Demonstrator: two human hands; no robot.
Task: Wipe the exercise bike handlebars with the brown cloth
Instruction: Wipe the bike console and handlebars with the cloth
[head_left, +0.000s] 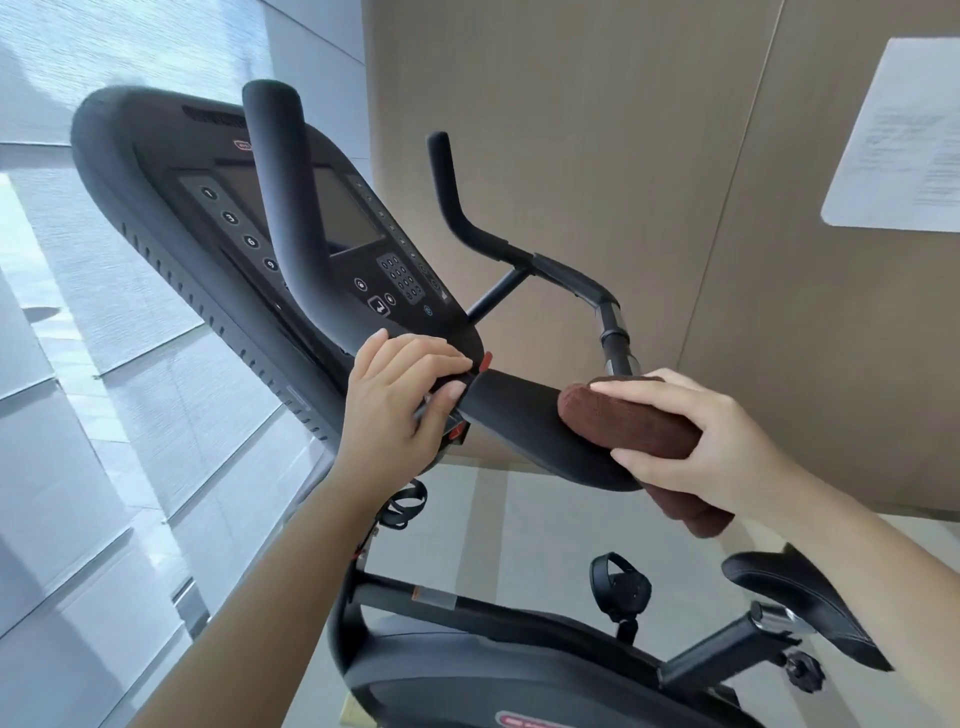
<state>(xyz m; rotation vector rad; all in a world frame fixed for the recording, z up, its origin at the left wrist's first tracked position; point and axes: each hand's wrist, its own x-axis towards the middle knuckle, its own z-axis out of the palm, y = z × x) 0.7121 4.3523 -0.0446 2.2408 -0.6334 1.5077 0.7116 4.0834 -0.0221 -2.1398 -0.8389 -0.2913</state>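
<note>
The black exercise bike handlebars curve up on the left and sweep round to a second upright grip at centre right. A padded black armrest section runs across the middle. My right hand presses a folded brown cloth against the right end of that padded section, and the cloth's lower end hangs below my palm. My left hand grips the bar at the joint beside a small red tab, just under the console.
A black console with a screen and keypad sits behind the left bar. The bike frame, a pedal and the saddle lie below. A beige wall with a white notice stands right; window blinds fill the left.
</note>
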